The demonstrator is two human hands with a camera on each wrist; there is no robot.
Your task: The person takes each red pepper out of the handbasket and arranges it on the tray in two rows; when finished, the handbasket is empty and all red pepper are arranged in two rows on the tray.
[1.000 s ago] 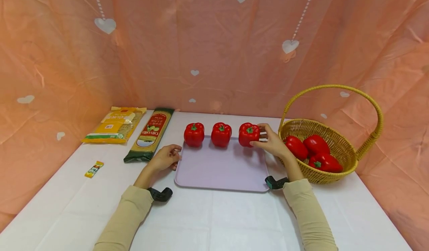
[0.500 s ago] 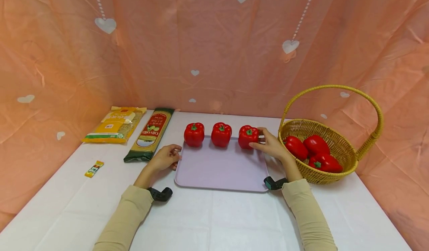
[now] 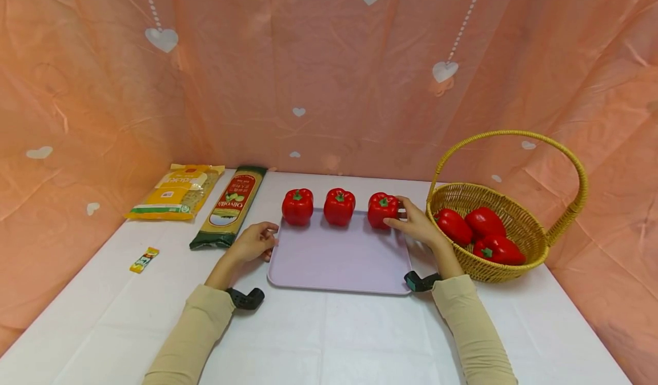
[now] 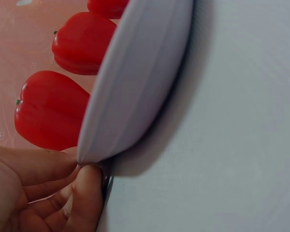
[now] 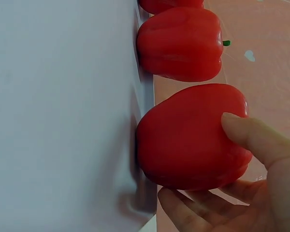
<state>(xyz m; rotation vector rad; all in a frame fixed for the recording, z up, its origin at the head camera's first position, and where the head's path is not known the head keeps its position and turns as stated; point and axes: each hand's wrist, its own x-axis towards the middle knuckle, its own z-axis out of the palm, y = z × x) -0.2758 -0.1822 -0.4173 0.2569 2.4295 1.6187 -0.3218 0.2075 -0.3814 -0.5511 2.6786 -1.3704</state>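
Three red bell peppers stand upright in a row along the far edge of a pale lilac tray [image 3: 339, 265]: the left pepper [image 3: 297, 209], the middle pepper [image 3: 339, 208] and the right pepper [image 3: 380, 212]. My right hand [image 3: 418, 224] holds the right pepper from its right side. In the right wrist view the thumb [image 5: 253, 137] lies over this pepper [image 5: 191, 137], with the other fingers beneath; its base seems to touch the tray. At the tray's left edge, my left hand [image 3: 252, 242] pinches the rim [image 4: 94, 121] between thumb and fingers.
On the right stands a yellow wicker basket [image 3: 537, 242] with a tall handle, holding several red peppers. A green-ended noodle pack [image 3: 229, 207], a yellow grain bag [image 3: 177, 193] and a small sachet [image 3: 144, 260] lie to the left. A pink curtain [image 3: 319, 88] hangs behind the table.
The right hand has lowered the right pepper slightly toward the tray and shifted it a little to the right just now. The left hand stays at the tray's rim.
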